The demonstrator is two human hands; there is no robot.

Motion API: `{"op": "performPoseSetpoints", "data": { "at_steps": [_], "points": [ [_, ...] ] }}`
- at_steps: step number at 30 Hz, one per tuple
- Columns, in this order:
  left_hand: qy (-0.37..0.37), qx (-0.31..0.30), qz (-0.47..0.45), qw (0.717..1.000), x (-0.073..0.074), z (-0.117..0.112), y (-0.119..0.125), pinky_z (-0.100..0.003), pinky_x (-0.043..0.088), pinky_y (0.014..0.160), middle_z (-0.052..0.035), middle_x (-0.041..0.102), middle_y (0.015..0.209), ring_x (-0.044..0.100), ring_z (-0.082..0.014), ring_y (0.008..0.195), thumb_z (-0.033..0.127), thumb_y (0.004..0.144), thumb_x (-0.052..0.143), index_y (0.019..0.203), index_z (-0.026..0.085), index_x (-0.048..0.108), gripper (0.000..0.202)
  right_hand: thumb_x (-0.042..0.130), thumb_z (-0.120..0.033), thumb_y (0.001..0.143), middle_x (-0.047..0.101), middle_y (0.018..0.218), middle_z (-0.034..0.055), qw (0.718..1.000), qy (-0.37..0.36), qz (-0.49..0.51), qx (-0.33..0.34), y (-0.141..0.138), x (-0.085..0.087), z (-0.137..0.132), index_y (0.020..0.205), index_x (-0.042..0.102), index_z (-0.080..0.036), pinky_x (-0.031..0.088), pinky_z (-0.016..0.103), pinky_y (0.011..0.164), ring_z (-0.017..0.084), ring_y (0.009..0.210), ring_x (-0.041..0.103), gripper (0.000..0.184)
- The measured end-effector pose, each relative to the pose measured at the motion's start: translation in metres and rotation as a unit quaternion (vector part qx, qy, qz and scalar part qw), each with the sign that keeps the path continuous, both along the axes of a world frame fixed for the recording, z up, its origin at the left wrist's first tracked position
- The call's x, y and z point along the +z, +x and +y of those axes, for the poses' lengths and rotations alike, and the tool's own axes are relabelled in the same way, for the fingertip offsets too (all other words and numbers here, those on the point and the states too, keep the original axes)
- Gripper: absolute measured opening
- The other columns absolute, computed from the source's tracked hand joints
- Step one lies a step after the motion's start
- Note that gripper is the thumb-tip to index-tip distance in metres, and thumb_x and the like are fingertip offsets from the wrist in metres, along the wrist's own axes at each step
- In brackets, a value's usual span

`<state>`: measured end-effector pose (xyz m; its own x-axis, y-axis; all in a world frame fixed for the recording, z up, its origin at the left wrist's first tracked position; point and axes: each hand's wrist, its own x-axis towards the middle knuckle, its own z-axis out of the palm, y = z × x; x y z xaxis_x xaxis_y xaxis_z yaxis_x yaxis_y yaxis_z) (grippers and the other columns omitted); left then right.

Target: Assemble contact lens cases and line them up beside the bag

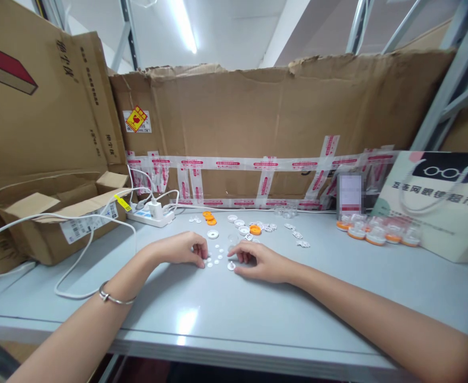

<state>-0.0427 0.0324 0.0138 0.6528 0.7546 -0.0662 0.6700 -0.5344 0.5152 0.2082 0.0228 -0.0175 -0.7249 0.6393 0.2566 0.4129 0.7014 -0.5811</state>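
Observation:
My left hand (188, 248) rests low over the table with its fingers curled down and thumb close to the fingertips. Several small white discs (217, 261) lie flat right beside those tips; whether one is pinched cannot be made out. To the right, my right hand (260, 262) is bent, with index finger and thumb at either side of a small white round piece (231, 266) with a raised centre, which appears to be touching the table. Just behind the hands are white rings (212, 234), an orange ring (255, 230) and a clear dome (232, 240).
Stacked orange rings (209, 218) and flat white parts (297, 234) lie farther back. Clear-topped orange-based assemblies (375, 234) stand at right before a paper bag (437, 207) and a phone (350, 194). At left are a power strip (150, 214), white cables and an open carton (50, 234).

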Motion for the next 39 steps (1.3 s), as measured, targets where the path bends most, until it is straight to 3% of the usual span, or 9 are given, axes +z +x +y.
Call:
{"op": "performPoseSetpoints", "data": {
  "at_steps": [6,10,16,21,29,39],
  "points": [
    [0.053,-0.015,0.019,0.998,0.001,-0.001,-0.001,-0.020,0.043,0.064,-0.0031,0.068,0.079,0.060,-0.0133,0.071,0.023,0.072,0.060,0.081,0.016,0.068,0.014,0.057,-0.031,0.077,0.047,0.078,0.0012,1.000,-0.008,0.005,0.005,-0.001,0.001,-0.001,0.091,0.064,-0.018,0.041,0.023,0.067,0.011,0.072,0.047,0.020],
    [0.155,-0.031,-0.014,0.987,0.005,-0.011,0.011,-0.020,0.042,0.065,-0.0030,0.065,0.074,0.057,-0.0118,0.067,0.018,0.075,0.055,0.077,0.015,0.067,0.012,0.058,-0.031,0.077,0.047,0.077,0.0010,1.000,-0.012,0.015,0.003,-0.002,0.000,0.000,0.090,0.065,-0.017,0.041,0.022,0.066,0.011,0.070,0.047,0.020],
    [0.273,-0.141,-0.054,0.950,-0.010,-0.018,0.041,-0.021,0.039,0.069,-0.0022,0.063,0.073,0.056,-0.0107,0.067,0.017,0.079,0.053,0.076,0.016,0.064,0.012,0.058,-0.031,0.076,0.048,0.075,0.0004,1.000,-0.007,0.027,0.008,-0.001,-0.006,0.006,0.089,0.064,-0.017,0.041,0.021,0.063,0.010,0.068,0.047,0.019],
    [0.340,-0.154,-0.025,0.927,-0.017,-0.018,0.042,-0.023,0.037,0.072,-0.0019,0.063,0.072,0.058,-0.0115,0.068,0.014,0.079,0.052,0.076,0.017,0.063,0.012,0.058,-0.030,0.076,0.049,0.075,0.0007,1.000,-0.013,0.025,0.007,-0.001,-0.007,0.008,0.088,0.063,-0.017,0.040,0.022,0.062,0.010,0.068,0.047,0.018],
    [0.337,-0.162,-0.017,0.927,-0.015,-0.020,0.041,-0.023,0.037,0.074,-0.0018,0.064,0.073,0.057,-0.0116,0.070,0.016,0.081,0.052,0.076,0.018,0.063,0.012,0.059,-0.030,0.076,0.050,0.075,0.0005,0.999,-0.022,0.027,0.007,-0.001,-0.007,0.007,0.087,0.063,-0.016,0.041,0.022,0.062,0.010,0.067,0.047,0.018],
    [0.266,-0.152,-0.007,0.952,-0.009,-0.024,0.041,-0.023,0.038,0.073,-0.0027,0.064,0.078,0.059,-0.0124,0.073,0.016,0.082,0.054,0.079,0.017,0.065,0.011,0.060,-0.031,0.075,0.049,0.074,0.0007,0.999,-0.031,0.035,0.001,-0.002,-0.007,0.008,0.085,0.064,-0.015,0.041,0.022,0.061,0.011,0.066,0.047,0.019]
  ]
}}
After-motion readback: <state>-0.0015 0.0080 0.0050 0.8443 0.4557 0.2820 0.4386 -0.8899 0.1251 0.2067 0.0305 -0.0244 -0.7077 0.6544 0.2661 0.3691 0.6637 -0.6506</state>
